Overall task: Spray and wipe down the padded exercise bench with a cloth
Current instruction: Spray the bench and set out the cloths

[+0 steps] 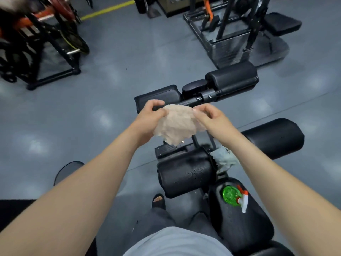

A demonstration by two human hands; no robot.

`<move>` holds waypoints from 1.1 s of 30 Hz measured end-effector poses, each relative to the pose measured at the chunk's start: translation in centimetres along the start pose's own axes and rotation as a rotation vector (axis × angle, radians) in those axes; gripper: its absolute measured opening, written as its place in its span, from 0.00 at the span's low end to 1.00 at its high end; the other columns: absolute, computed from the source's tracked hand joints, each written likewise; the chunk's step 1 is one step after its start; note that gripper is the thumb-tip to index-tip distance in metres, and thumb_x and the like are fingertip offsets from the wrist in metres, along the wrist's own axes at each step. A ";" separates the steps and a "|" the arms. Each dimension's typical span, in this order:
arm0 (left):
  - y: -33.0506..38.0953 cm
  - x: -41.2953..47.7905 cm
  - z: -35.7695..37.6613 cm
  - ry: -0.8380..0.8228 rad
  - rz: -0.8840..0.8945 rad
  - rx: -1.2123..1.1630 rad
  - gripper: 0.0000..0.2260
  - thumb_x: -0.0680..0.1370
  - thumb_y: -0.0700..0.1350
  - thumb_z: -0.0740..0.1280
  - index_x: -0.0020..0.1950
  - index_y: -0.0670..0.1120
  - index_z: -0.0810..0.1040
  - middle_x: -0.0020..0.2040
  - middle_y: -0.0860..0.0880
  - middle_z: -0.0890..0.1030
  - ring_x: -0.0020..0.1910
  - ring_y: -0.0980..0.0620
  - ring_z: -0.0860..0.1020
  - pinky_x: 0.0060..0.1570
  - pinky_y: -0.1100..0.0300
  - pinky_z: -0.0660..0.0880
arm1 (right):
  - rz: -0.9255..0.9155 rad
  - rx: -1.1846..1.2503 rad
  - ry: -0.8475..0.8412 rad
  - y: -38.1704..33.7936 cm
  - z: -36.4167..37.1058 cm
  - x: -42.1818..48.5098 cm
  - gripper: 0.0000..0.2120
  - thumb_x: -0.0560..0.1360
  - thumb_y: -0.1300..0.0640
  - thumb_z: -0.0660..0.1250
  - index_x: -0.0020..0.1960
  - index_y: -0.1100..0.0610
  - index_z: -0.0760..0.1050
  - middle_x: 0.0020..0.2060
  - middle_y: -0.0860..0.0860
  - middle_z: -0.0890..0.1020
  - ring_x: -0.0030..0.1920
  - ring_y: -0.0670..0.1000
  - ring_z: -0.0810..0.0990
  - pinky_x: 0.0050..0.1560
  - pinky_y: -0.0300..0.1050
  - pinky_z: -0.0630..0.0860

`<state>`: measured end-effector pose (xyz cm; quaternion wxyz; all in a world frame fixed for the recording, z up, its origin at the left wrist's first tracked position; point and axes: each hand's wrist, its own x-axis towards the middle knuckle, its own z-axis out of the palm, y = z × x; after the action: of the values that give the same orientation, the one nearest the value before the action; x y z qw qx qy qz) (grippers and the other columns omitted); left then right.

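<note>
Head view.

1. left hand (149, 115): fingers curled, thumb closed against them, pinching the upper left edge of the pink cloth (178, 125). The bare forearm reaches forward from the lower left.
2. right hand (209, 115): fingers curled, thumb and forefinger pinching the upper right edge of the same cloth. The bare forearm reaches in from the lower right.
3. pink cloth: crumpled, spread between the two hands and hanging below them. It is held in the air over the middle of the padded bench (239, 233) and touches no pad.
4. padded bench: black, running away from the person. Its near seat section at lower right is speckled with fine droplets.
5. roller pad (184, 174): black, below the pink cloth, with droplets on its upper face.
6. second roller pad (273, 135): black, to the right, partly behind the right forearm.
7. far pads (232, 78): black, at the bench's far end, beyond the hands.
8. spray bottle (231, 195): green body, white trigger head with a red tip, seen from above. It sits on the seat section, well apart from both hands.
9. grey cloth (224, 159): crumpled, lying between the two roller pads, partly hidden by the right forearm.
10. floor (110, 74): grey and glossy, with a yellow line (108, 10) at the top.
11. foot (158, 199): in a black sandal, on the floor just left of the bench.
12. weight rack (36, 43) at upper left and machine frame (236, 34) at upper right.
</note>
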<state>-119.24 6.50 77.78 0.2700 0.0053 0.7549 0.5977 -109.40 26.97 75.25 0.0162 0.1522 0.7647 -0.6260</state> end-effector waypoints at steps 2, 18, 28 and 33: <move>0.1 0.4 0.0 -0.023 0.012 -0.066 0.10 0.82 0.41 0.65 0.61 0.53 0.75 0.52 0.51 0.79 0.45 0.50 0.80 0.37 0.55 0.77 | 0.017 -0.118 -0.063 0.0 -0.1 0.0 0.15 0.76 0.42 0.73 0.60 0.42 0.77 0.52 0.37 0.80 0.51 0.36 0.78 0.50 0.35 0.72; 2.3 3.0 -0.3 -0.121 0.224 0.579 0.07 0.80 0.45 0.67 0.47 0.42 0.81 0.41 0.42 0.82 0.32 0.54 0.79 0.40 0.59 0.75 | 0.127 0.158 0.257 0.4 0.3 2.6 0.04 0.79 0.58 0.66 0.50 0.58 0.74 0.45 0.54 0.82 0.40 0.50 0.82 0.37 0.46 0.82; 6.5 9.8 2.7 0.052 0.279 0.473 0.05 0.79 0.43 0.66 0.53 0.54 0.77 0.46 0.56 0.78 0.45 0.55 0.77 0.47 0.58 0.77 | 0.245 -0.031 0.337 1.6 0.6 5.4 0.12 0.78 0.52 0.64 0.37 0.54 0.72 0.27 0.46 0.72 0.26 0.45 0.68 0.30 0.41 0.66; 5.0 11.9 5.7 -0.024 0.394 1.059 0.11 0.82 0.48 0.61 0.62 0.47 0.75 0.62 0.47 0.75 0.65 0.44 0.70 0.58 0.53 0.69 | 0.346 -0.113 0.302 3.2 0.9 6.7 0.19 0.76 0.55 0.65 0.30 0.52 0.60 0.24 0.44 0.63 0.29 0.50 0.62 0.33 0.46 0.59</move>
<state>-128.65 16.98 76.76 0.1225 0.2874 0.9334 0.1765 -115.14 28.10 70.61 0.0172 0.3716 0.7549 -0.5401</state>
